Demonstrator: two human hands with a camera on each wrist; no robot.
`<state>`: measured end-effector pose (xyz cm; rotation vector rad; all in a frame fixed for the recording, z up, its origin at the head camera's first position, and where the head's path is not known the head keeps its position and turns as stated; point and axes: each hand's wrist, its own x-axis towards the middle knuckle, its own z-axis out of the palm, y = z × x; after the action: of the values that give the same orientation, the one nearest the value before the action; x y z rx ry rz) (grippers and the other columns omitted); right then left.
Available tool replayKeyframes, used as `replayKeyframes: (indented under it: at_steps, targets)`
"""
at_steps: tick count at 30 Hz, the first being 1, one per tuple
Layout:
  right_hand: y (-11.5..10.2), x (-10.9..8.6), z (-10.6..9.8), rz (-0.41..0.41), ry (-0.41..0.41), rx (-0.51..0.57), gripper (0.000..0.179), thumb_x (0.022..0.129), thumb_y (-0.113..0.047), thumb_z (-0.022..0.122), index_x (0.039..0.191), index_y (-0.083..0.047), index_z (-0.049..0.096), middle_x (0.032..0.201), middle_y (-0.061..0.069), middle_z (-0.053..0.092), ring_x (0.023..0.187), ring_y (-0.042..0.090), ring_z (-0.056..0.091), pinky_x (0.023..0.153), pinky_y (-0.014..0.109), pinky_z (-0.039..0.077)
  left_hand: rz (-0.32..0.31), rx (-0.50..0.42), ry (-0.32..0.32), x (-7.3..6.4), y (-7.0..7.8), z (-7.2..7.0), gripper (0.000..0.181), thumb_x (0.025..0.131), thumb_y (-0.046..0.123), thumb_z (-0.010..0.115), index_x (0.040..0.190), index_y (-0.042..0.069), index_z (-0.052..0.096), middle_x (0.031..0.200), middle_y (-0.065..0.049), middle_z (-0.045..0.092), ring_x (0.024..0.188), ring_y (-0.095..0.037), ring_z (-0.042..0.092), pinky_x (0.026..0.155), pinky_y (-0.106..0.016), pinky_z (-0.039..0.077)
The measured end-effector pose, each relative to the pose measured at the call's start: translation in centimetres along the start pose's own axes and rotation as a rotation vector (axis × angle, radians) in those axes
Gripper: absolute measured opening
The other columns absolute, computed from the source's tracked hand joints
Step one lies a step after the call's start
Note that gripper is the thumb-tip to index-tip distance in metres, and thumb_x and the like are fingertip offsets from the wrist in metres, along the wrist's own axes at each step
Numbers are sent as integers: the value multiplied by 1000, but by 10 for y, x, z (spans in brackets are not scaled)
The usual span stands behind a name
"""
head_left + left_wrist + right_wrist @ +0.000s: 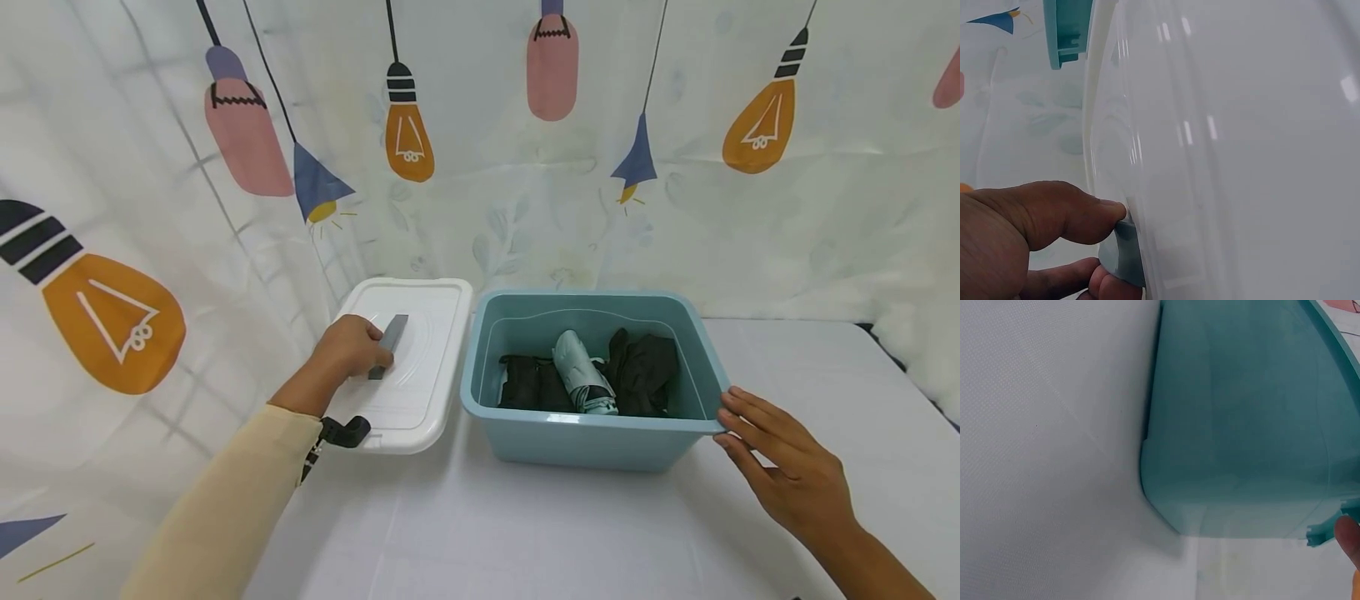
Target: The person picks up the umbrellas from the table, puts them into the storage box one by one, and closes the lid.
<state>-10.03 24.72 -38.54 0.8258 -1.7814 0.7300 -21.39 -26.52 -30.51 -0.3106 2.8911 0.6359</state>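
My left hand (351, 348) pinches the grey handle (393, 333) on a white lid (420, 417), thumb on one side and curled fingers on the other. The left wrist view shows this grip close up, with the handle (1124, 253) between thumb and fingers. To the right of the lid stands a blue-green plastic bin (585, 442), open at the top. My right hand (795, 467) touches the bin's right front corner with fairly straight fingers. Only one fingertip (1349, 537) of it shows by the rim in the right wrist view.
Inside the bin lie a black folded bundle (532, 383), a pale blue rolled bundle (581, 371) and a crumpled black cloth (645, 375). A white cloth covers the table (525, 533). Behind it hangs a curtain (480, 192) printed with lamps.
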Motion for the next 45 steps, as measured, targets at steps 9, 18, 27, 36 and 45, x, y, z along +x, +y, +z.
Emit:
replayKeyframes:
  at_steps: [9, 18, 27, 36, 45]
  targets:
    - [-1, 0, -1, -3, 13, 2, 52, 101, -41, 64, 100, 9, 77, 109, 21, 74, 124, 12, 62, 102, 18, 42, -20, -2, -2, 2, 1, -2, 55, 85, 21, 81, 128, -8, 64, 125, -27, 63, 102, -36, 61, 82, -46, 55]
    - [1, -1, -1, -5, -1, -9, 53, 101, -42, 63, 102, 9, 77, 109, 22, 74, 125, 12, 61, 103, 18, 42, -36, -27, -16, 2, 3, -6, 56, 84, 20, 81, 129, -7, 63, 126, -27, 61, 103, -36, 60, 83, -46, 56]
    - [0, 1, -1, -4, -2, -1, 52, 101, -41, 62, 104, 8, 77, 111, 21, 74, 125, 12, 61, 102, 18, 42, -22, -13, -24, -1, 7, -14, 57, 85, 21, 81, 129, -8, 63, 127, -28, 60, 104, -36, 60, 84, -46, 55]
    - [2, -1, -2, -9, -15, -21, 53, 101, -42, 62, 104, 8, 77, 110, 22, 74, 126, 11, 61, 103, 18, 42, -22, -16, -27, -3, 10, -16, 56, 85, 21, 82, 130, -7, 62, 127, -27, 60, 103, -35, 59, 84, -45, 54]
    - [4, -2, -2, -9, -21, -29, 53, 101, -43, 62, 104, 7, 78, 109, 21, 74, 125, 11, 61, 103, 18, 41, -4, -20, -43, -8, 13, -24, 57, 85, 21, 82, 128, -9, 62, 126, -27, 60, 102, -35, 60, 82, -44, 54]
